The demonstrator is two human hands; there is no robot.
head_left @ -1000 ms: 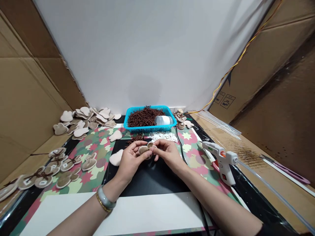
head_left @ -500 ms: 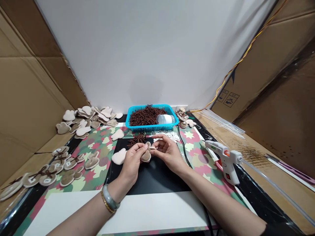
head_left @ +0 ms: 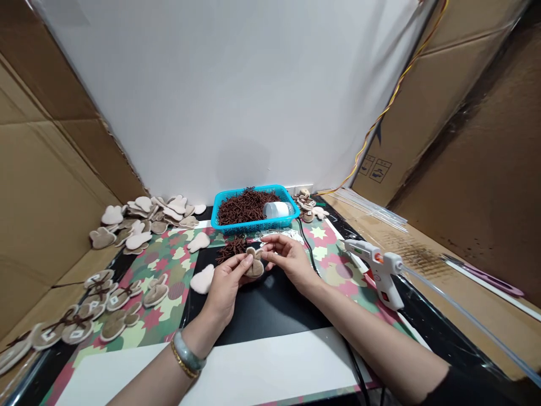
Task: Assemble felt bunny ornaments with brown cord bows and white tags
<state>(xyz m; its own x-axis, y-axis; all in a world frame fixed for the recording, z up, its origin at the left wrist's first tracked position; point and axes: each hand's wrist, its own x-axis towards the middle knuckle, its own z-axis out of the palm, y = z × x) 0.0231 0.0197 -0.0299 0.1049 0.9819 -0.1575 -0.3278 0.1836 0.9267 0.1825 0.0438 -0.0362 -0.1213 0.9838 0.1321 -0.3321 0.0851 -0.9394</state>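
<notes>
My left hand [head_left: 222, 286] is closed on a small tan, rabbit-head-shaped felt patch [head_left: 256, 270], thumb on its face beside an ear. My right hand [head_left: 296, 266] pinches at the patch's other ear with thumb and fingertips; its index finger reaches out above. Both hands are over a black mat [head_left: 262, 316]. A cream patch [head_left: 202, 279] lies left of my left hand, and another cream patch [head_left: 198, 242] lies farther back. A small pile of dark brown bows [head_left: 233, 248] sits just behind the held patch.
A blue basket [head_left: 255, 228] holds brown bows and a white-and-clear container. Stacked rabbit patches [head_left: 158, 211] are at the back left; patches with bows [head_left: 76, 329] lie at left. At right stands a white glue gun [head_left: 382, 276], with clear glue sticks [head_left: 372, 207] behind it.
The view has shifted slightly. My hands have turned the rabbit patch so that more of its tan face shows; my right fingers remain at its ear.
</notes>
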